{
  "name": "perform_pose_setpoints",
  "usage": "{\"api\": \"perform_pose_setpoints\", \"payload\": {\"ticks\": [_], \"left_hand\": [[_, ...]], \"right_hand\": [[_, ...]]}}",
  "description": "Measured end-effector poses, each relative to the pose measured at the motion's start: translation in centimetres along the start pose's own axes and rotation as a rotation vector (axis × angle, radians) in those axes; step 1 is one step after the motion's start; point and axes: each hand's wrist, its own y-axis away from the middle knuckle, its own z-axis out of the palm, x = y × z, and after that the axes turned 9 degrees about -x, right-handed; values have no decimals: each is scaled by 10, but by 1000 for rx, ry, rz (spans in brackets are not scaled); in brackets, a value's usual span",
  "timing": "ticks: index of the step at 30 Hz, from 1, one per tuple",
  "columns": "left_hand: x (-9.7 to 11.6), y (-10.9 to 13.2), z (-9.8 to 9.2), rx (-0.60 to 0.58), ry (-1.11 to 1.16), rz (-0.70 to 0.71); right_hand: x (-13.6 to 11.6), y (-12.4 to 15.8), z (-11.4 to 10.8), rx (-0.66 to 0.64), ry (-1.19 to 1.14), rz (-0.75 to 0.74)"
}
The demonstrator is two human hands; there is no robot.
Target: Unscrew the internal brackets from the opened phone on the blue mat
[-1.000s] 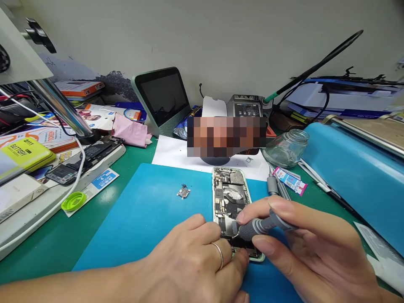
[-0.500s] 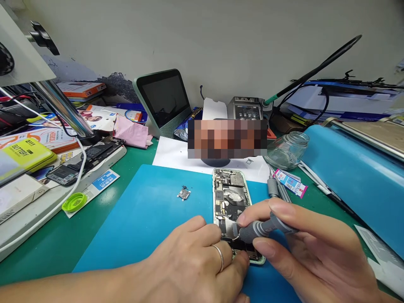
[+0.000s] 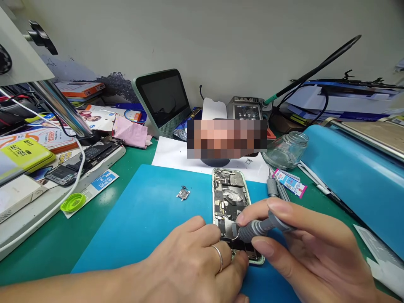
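Note:
An opened phone (image 3: 233, 195) with its inner parts bare lies on the blue mat (image 3: 135, 219). My left hand (image 3: 202, 256), with a ring on one finger, rests curled over the phone's lower left side, its fingertips pressing at the bottom end. My right hand (image 3: 315, 248) pinches a grey screwdriver (image 3: 252, 230) by its ribbed handle, between the thumb and fingers. The tool slants down to the left, its thin metal tip near the phone's lower part. Exactly what the tip touches is hard to make out. A small circuit board piece (image 3: 183, 193) lies left of the phone.
Behind the phone, a blurred block covers something on a dark round stand (image 3: 215, 162). A glass jar (image 3: 288, 149) and more grey-handled tools (image 3: 275, 188) are to the right. At left are a green cap (image 3: 73, 203), another opened phone (image 3: 85, 160) and a metal post (image 3: 63, 107).
The whole view has shifted very slightly. Both hands, the screwdriver and the phone keep the same places relative to each other.

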Motion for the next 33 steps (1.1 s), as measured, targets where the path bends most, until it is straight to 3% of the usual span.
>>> {"api": "perform_pose_setpoints", "payload": {"ticks": [14, 20, 33], "left_hand": [[2, 0, -4, -69, 33, -21], [2, 0, -5, -73, 31, -23], [3, -1, -8, -75, 39, -38]], "right_hand": [[-1, -3, 1, 17, -26, -2], [-3, -7, 0, -35, -22, -80], [-4, -3, 3, -28, 20, -89]]}}
